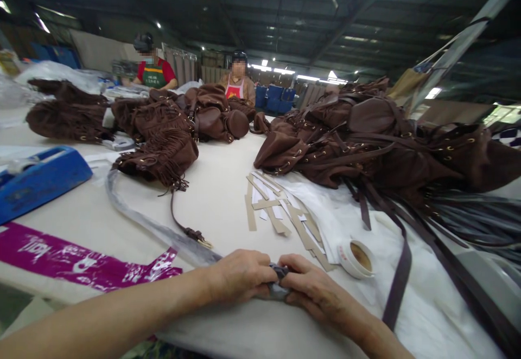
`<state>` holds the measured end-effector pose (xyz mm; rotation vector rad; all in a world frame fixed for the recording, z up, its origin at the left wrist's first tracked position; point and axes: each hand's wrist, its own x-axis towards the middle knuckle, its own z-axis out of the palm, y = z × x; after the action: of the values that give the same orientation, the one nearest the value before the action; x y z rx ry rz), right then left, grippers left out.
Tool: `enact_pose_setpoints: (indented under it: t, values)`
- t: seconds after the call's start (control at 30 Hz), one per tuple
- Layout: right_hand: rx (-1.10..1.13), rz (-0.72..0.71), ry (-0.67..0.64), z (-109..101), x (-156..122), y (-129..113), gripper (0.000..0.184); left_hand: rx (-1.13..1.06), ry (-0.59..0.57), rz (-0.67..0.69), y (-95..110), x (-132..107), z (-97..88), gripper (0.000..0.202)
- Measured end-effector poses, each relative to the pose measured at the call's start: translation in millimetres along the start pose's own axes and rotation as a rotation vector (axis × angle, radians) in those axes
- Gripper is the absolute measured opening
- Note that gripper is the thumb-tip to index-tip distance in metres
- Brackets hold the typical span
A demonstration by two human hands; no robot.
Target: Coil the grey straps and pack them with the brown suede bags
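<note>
My left hand (241, 275) and my right hand (311, 286) meet near the table's front edge. Both have their fingers closed on a bunched grey end of a bag strap (140, 215) wrapped in clear plastic film. The wrapped strap curves away to the left, up to a dark brown fringed bag (163, 155) lying on its side. From that bag a thin brown strap with a gold buckle (199, 237) trails onto the table. My fingers partly cover the end of the wrap.
A blue tape dispenser (49, 177) and purple tape (85, 258) lie left. Card strips (280, 207), a tape roll (356, 258) and white sheeting (382, 288) lie right. Brown bags (345, 136) are heaped behind. Two people (157, 71) are across the table.
</note>
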<state>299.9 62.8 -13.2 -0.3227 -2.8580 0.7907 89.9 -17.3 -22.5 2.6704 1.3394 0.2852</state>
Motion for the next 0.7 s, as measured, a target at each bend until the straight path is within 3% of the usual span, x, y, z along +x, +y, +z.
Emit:
enact_pose_setpoints:
  t: [0.1,0.2,0.27,0.33,0.43,0.53,0.7]
  values:
    - [-0.154,0.001,0.033,4.3,0.1,-2.7,0.016,0.106,0.013,-0.090,19.8,5.2,9.8,0.009]
    - [-0.358,0.130,0.182,20.9,-3.1,-9.2,0.025,0.096,0.048,-0.258,44.1,10.4,21.9,0.010]
    - [-0.328,0.183,0.253,33.2,-6.1,-12.0,0.026,0.049,0.079,-0.354,55.4,13.3,29.3,0.009]
    - [-0.213,0.145,0.267,40.4,-8.2,-11.8,0.027,0.013,0.102,-0.405,60.5,15.3,34.3,0.009]
    - [-0.104,0.081,0.250,37.5,-8.3,-8.1,0.025,-0.011,0.109,-0.437,58.4,15.0,33.4,0.012]
    - [-0.007,0.068,0.171,24.7,-5.1,-4.8,0.021,0.006,0.039,-0.423,47.2,8.7,20.0,0.010]
    - [0.066,0.016,0.097,7.3,1.3,1.3,0.017,0.142,-0.050,-0.227,17.6,-7.5,-5.4,0.016]
